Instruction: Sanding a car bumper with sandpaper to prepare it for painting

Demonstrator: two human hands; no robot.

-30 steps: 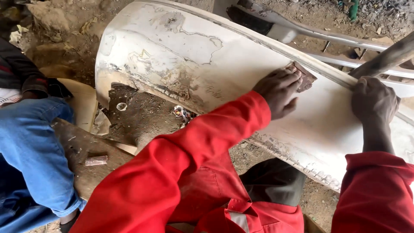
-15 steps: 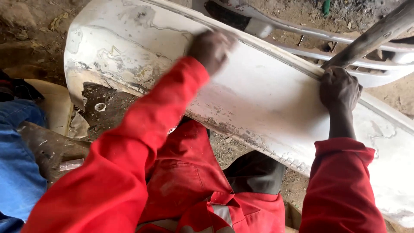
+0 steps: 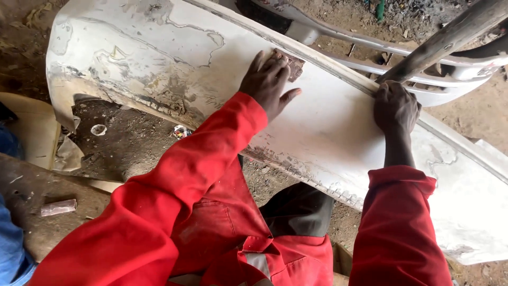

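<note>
A large white car bumper with cracked, peeling paint and filler patches lies slanted across the view. My left hand presses a small brown piece of sandpaper flat against the bumper's upper face, fingers spread over it. My right hand is curled over the bumper's top edge further right, holding it steady. Both arms are in red overall sleeves.
Behind the bumper lies another pale grille-like car part, with a dark slanted pole crossing it. Dirt ground shows below, with a small white ring and a brown block. Someone's blue-trousered leg sits at the far left.
My left hand slid the sandpaper leftward along the bumper, then came partly back toward my right hand. My right hand kept its hold on the edge. The view shifted slightly.
</note>
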